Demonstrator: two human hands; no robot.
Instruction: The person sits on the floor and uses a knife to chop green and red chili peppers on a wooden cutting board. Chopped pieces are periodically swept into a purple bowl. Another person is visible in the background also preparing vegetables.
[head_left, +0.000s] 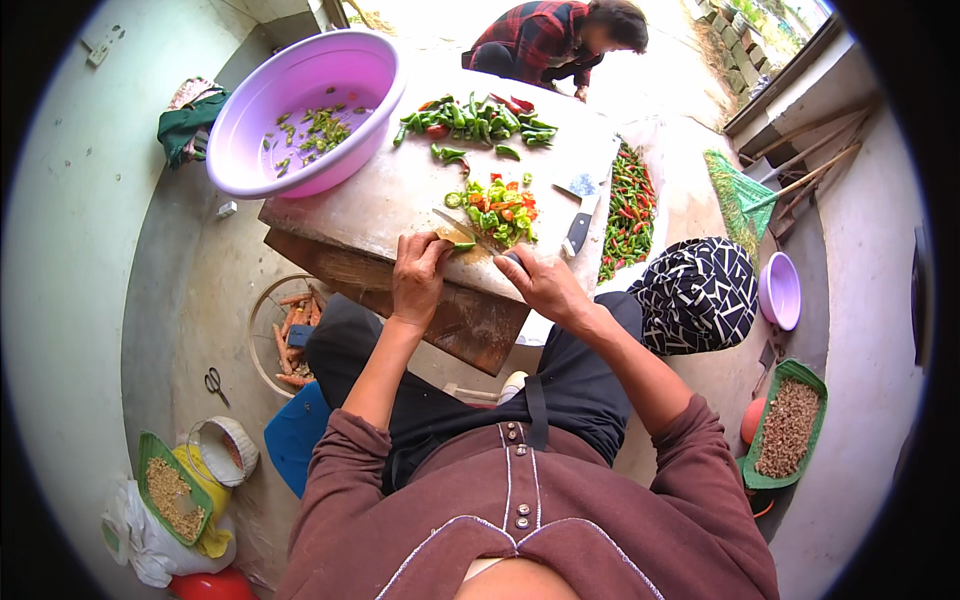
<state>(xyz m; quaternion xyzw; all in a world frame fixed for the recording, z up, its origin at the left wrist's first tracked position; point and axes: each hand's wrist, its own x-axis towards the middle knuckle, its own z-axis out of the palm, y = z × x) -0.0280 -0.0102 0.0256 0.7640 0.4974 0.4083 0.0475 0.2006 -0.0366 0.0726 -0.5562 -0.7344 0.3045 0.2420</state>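
My left hand (420, 274) pinches a green chili pepper (464, 246) against the worn tabletop (360, 217), close to its front edge. My right hand (546, 283) grips a knife (455, 223), its narrow blade lying beside that pepper and pointing away to the left. Just beyond the blade sits a pile of chopped green and red chili pieces (499, 206). Whole chilies (480, 120), mostly green, are heaped farther back. A cleaver (581, 206) with a black handle rests on the table to the right of the pile.
A large purple basin (240, 165) holding green bits stands at the table's left corner. Chilies (628, 202) fill a pale sack beyond the right edge. Corncobs (289, 337) lie in a round basket on the floor. Another person (529, 41) crouches behind the table.
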